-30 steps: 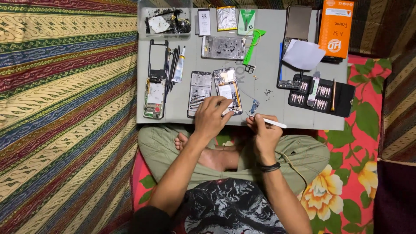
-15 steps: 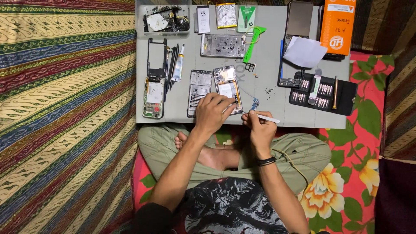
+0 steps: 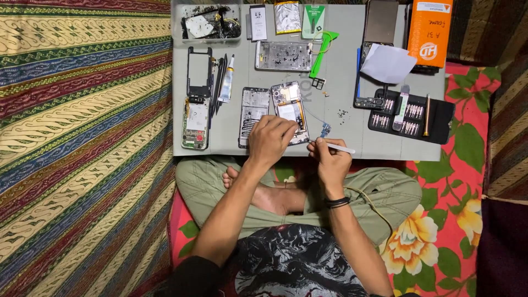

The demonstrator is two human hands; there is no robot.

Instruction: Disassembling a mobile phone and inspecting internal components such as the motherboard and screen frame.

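Observation:
An opened phone lies face down on the grey work mat, its circuit board bare. My left hand rests on its lower end and pins it down. My right hand is closed on a thin white tool, whose tip points left toward the phone's lower right corner. A small blue part on a thin cable lies just above my right hand. Another bare phone frame sits to the left of the held phone.
A disassembled phone, a glue tube and dark tools lie at the mat's left. A black screwdriver-bit kit is at right, an orange box and white paper behind it. A green pry tool and a parts tray are further back.
My right hand with the white tool has shifted slightly left toward the phone's corner. My left hand stays on the phone.

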